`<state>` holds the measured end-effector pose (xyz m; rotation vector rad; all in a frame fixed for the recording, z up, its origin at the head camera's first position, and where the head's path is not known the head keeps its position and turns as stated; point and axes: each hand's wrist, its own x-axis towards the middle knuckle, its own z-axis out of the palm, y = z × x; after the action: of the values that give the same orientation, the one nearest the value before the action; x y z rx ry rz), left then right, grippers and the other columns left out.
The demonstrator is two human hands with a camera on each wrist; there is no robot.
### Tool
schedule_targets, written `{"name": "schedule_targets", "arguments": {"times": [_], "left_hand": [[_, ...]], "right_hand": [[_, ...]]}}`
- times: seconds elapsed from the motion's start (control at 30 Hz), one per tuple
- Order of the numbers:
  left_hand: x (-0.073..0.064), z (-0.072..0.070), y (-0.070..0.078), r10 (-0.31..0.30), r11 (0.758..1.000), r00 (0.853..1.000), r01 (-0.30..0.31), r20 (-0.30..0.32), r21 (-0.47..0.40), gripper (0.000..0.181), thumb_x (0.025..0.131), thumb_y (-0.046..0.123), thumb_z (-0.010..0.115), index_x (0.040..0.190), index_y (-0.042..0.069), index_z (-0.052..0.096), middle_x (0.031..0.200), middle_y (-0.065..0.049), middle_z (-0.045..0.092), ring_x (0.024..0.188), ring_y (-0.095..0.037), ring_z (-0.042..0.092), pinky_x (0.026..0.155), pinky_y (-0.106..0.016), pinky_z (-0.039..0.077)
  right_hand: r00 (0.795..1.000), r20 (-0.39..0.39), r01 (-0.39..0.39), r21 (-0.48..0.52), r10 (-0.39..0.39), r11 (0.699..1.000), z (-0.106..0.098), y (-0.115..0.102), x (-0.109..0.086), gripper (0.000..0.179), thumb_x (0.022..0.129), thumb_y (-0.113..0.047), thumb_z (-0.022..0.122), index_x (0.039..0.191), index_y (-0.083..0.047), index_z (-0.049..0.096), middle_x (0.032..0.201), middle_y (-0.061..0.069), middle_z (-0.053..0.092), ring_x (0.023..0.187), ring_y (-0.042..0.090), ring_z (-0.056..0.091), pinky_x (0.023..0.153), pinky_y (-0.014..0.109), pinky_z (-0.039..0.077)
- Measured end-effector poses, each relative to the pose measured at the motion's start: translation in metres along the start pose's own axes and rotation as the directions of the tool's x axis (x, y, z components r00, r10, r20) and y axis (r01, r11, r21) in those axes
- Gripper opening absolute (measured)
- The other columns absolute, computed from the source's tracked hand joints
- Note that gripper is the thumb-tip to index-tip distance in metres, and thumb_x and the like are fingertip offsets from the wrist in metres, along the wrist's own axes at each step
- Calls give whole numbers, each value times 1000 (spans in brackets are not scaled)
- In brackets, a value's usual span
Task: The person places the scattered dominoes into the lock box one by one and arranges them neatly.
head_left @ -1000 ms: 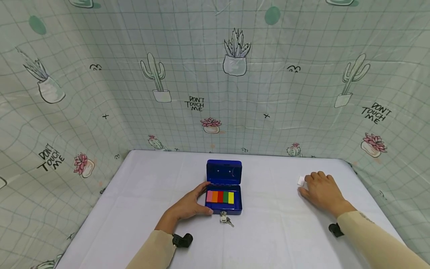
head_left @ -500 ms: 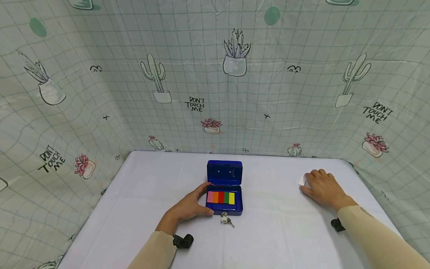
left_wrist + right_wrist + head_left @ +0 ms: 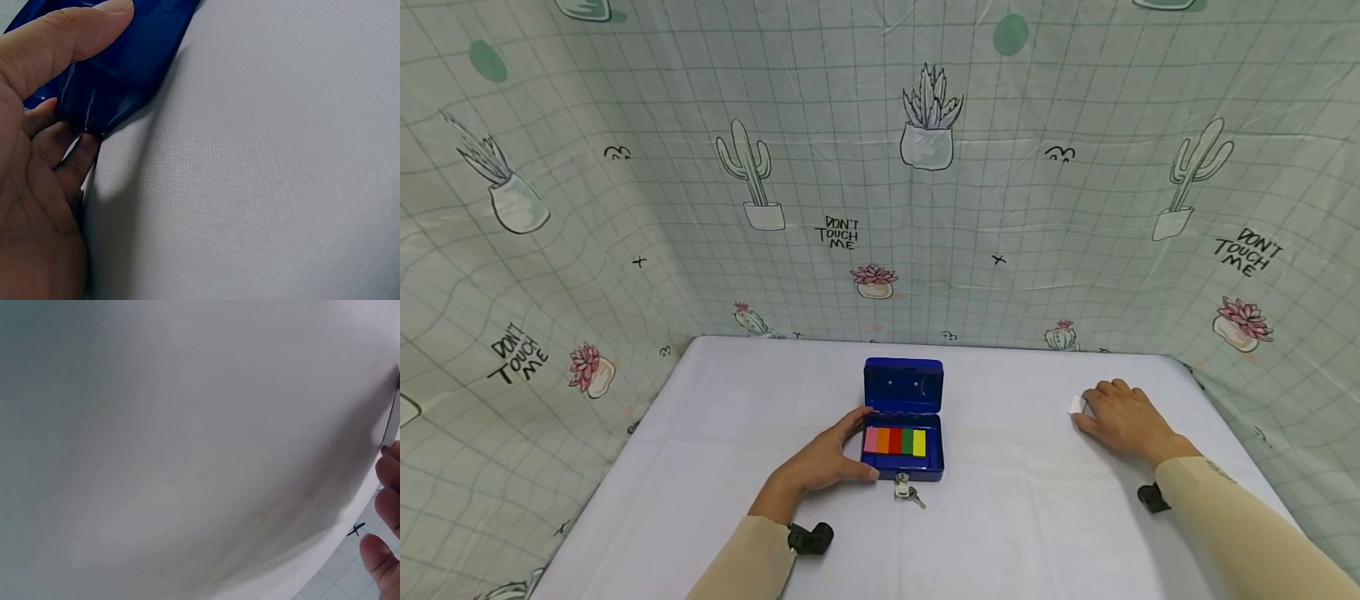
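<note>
On the white table in the head view stands a small blue cash box (image 3: 934,450) with its lid (image 3: 902,385) raised. A row of pink, orange, red, green and yellow strips (image 3: 895,441) lies inside. My left hand (image 3: 820,457) grips the box by its left side, thumb at the front and fingers at the back; the left wrist view shows its thumb (image 3: 75,34) over the blue wall (image 3: 125,75). Far to the right, my right hand (image 3: 1123,422) pinches a small white flat piece (image 3: 1077,405) low over the table. In the right wrist view only fingertips (image 3: 389,509) show.
A silver lock (image 3: 902,486) with keys (image 3: 915,497) hangs at the box's front, by my left thumb. The white tablecloth (image 3: 1000,517) spreads between both hands. A patterned cactus curtain (image 3: 805,167) encloses the back and sides of the table.
</note>
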<state>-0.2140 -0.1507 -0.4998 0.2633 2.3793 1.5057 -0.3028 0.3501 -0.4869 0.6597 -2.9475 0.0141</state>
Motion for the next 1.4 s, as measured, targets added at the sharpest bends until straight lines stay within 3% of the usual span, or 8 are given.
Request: {"name": "schedule_targets", "arguments": {"times": [0.2,0.43,0.67,1.03,1.23,1.4], "left_hand": [[0,0,1,-4,1000,1000,4,-4,5,105,81,23,93,166,20,33,170,-14,37,158,-38,31,126,-73,12],[0,0,0,-2,1000,1000,2,2,-6,104,81,23,93,166,20,32,171,-13,36,159,-38,31,126,-72,12],[0,0,1,1,1000,1000,-1,3,-13,104,81,21,93,166,20,33,170,-14,37,158,-39,31,126,-72,11],[-1,-2,1,6,1000,1000,-6,11,-17,104,81,21,93,166,19,32,170,-15,36,158,-38,31,126,-71,13],[0,-1,1,0,1000,1000,0,10,-9,105,81,22,93,166,20,32,171,-14,35,158,-39,31,126,-71,16],[0,-1,1,2,1000,1000,-2,13,-6,106,81,23,93,166,19,31,171,-14,35,158,-39,31,126,-70,17]], "right_hand": [[997,-74,21,-16,-22,1000,0,1,1,47,96,-36,73,118,5,68,114,23,67,109,45,59,87,63,48],[975,-202,72,-98,-91,993,2,-1,3,46,87,-35,78,112,1,64,102,16,63,100,39,57,80,56,43],[962,-239,104,-122,-131,987,3,-8,5,44,85,-37,77,107,-1,64,95,12,61,93,36,56,77,52,42],[924,-320,172,-145,-211,974,4,-25,11,41,83,-38,76,101,-3,66,89,9,61,88,33,57,73,46,43],[932,-295,174,-142,-210,974,1,-37,12,42,85,-39,76,104,-2,67,93,11,64,90,33,58,75,47,44],[925,-301,197,-145,-233,970,1,-45,14,44,84,-39,76,105,-2,67,95,11,65,90,32,58,76,45,43]]}}
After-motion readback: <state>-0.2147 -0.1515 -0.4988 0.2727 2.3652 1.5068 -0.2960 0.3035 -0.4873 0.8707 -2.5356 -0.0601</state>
